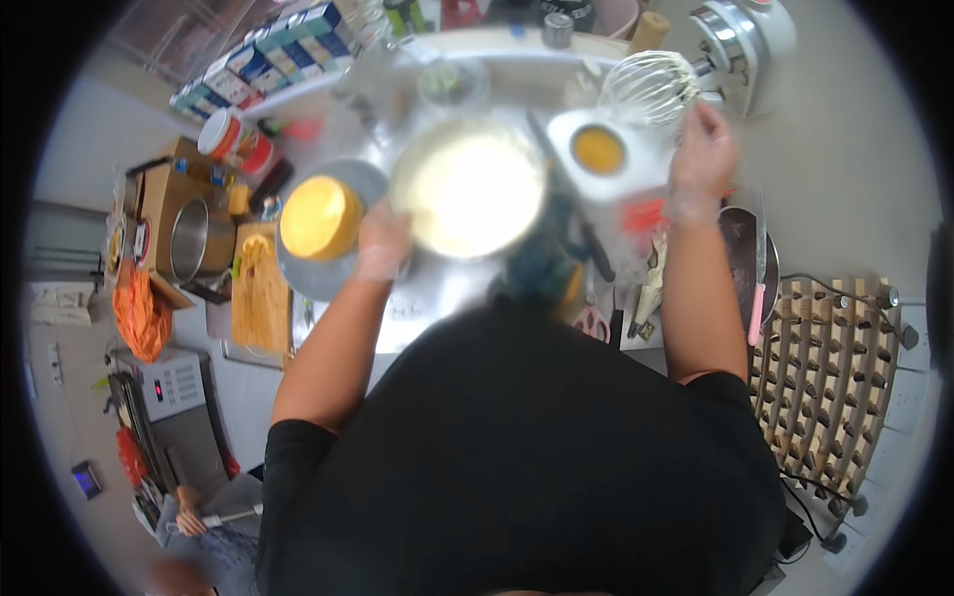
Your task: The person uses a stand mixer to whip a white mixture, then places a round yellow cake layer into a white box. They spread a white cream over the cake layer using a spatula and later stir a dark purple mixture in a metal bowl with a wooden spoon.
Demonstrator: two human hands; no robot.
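My left hand (384,237), in a clear glove, grips the left rim of a round mixing bowl (399,175) filled with pale cream (477,190). Left of that hand, a round yellow sponge cake (317,217) sits on a grey turntable (298,276). My gloved right hand (704,156) is raised at the right, fingers bent, beside a cream-coated wire whisk (647,88) at the stand mixer (738,52). Whether its fingertips touch the wires cannot be told. Below the whisk lies a white tray (641,167) with a round orange-yellow portion (598,149) in it.
A long dark-handled knife (592,246) lies right of the bowl. Pink-handled scissors (592,322), a piping bag (652,283) and a pink-handled knife (756,313) are nearer me. A rack of piping nozzles (827,387) stands right, a wooden board (261,305) left. Another person (216,529) is behind, lower left.
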